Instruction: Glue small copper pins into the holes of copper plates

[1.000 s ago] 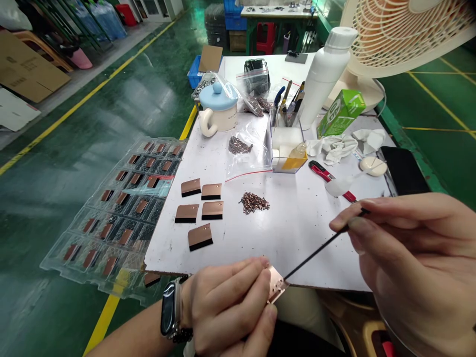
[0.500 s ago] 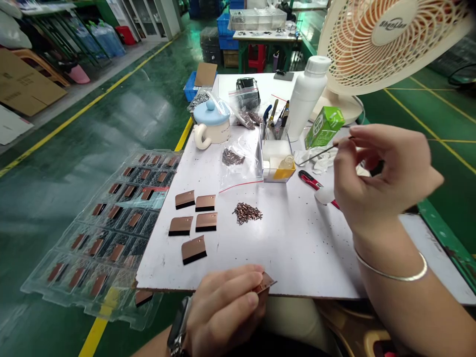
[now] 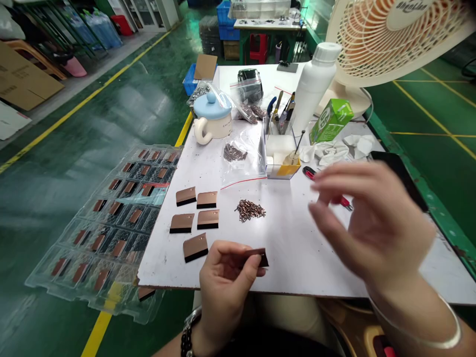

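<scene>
Fingers of the left hand [image 3: 223, 282] are closed in a pinch on a thin copper plate [image 3: 256, 254], held by its edge and tilted almost edge-on just above the near side of the tabletop [image 3: 297, 263], its black strip [image 3: 264, 260] showing at the far end. The right hand [image 3: 368, 228] is blurred, fingers loosely apart, nothing visible in them, well clear of the plate. Plate looks light and stiff, and the smooth face may slip, so the edges seem the best place to hold it. Five similar copper plates [image 3: 195, 247] lie in loose rows on the tabletop, beside a pile of small copper rivets [image 3: 250, 210]. A clear blister tray [image 3: 111, 233] with more plates in its pockets sits past the tabletop's left edge. A thin black pick [image 3: 298, 141] stands in a small glass bottle [image 3: 293, 158].
</scene>
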A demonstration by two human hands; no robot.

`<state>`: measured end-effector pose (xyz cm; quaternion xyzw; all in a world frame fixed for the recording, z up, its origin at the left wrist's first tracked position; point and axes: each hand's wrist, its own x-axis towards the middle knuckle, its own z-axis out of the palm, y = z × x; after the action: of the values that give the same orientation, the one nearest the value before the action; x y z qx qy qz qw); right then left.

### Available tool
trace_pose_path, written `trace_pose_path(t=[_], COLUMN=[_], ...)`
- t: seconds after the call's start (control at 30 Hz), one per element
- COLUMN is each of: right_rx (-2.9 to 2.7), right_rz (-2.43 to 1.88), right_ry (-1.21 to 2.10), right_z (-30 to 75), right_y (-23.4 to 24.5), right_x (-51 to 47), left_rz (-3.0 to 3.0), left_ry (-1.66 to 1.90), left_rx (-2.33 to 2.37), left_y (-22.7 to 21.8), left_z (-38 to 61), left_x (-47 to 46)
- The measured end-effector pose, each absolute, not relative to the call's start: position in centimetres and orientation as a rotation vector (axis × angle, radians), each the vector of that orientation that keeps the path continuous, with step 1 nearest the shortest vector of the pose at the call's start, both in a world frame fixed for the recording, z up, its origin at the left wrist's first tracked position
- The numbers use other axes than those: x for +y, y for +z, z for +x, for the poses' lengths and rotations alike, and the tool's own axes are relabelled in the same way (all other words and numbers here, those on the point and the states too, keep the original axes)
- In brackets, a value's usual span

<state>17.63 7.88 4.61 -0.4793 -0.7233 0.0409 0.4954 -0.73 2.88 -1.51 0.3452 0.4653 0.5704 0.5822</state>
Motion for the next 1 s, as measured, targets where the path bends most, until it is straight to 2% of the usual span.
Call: trace_pose_path(t=[0.1,0.17,0.3,0.53,1.0], right_rx=[-1.820,-1.788,-1.673,-1.582,-1.561], right_rz=[-1.153,-1.169,-1.165,-1.138,-1.167], right_ry=[0.528,0.637,0.679,0.710,0.843], right_z=[16.5,15.9,14.9,14.5,14.4], right_y=[3.1,1.8,0.2,0.2,-0.4], right_x=[4.0,2.6,1.8,1.7,1.2], left_rz=[0.727,0.724,0.866,1.254,1.300], left_ry=[1.282,1.283,1.327,1.377,1.249], left_rx=[1.046,1.028,1.010,1.038,1.020], left_y=[-1.5,-1.6,-1.7,-1.6,-2.3], left_z=[-0.5,-0.3,-0.1,-0.4,-1.4], left_x=[3.2,3.1,2.5,1.6,1.2])
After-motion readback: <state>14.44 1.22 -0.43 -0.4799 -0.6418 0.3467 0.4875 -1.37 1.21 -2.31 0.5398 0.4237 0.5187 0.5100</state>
